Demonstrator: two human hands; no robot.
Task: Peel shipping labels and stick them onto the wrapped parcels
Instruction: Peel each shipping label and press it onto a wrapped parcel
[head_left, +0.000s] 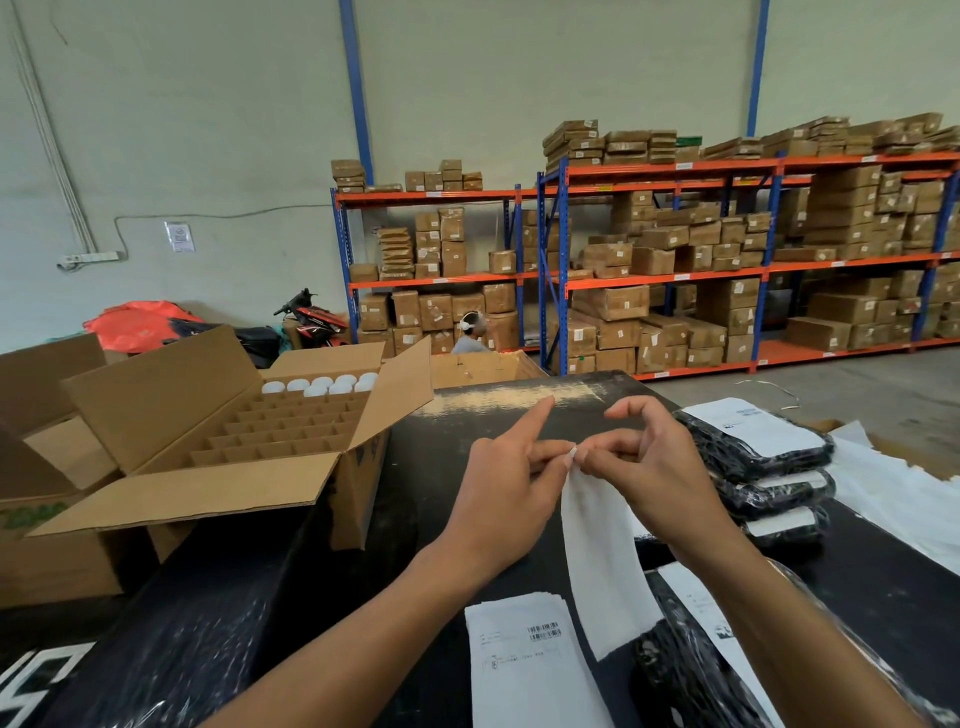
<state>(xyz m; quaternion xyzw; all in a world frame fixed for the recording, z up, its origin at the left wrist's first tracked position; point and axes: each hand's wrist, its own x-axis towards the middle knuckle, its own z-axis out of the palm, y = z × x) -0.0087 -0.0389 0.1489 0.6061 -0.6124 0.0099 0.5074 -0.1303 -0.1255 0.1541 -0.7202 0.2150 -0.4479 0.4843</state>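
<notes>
The shipping label (597, 561) hangs above the label stack (524, 665), its top corner pinched by both the left hand (511, 480) and right hand (654, 467), apparently to split backing from sticker.

Soft even daylight, faint shadows, sharp focus, wide-angle bending at edges

There are two hands (511, 483), one held label (602, 561), one label stack (524, 670), four black parcels (753, 441), one open box (228, 447) with about seven white caps (322, 385), and one scooter (311, 317).
</notes>
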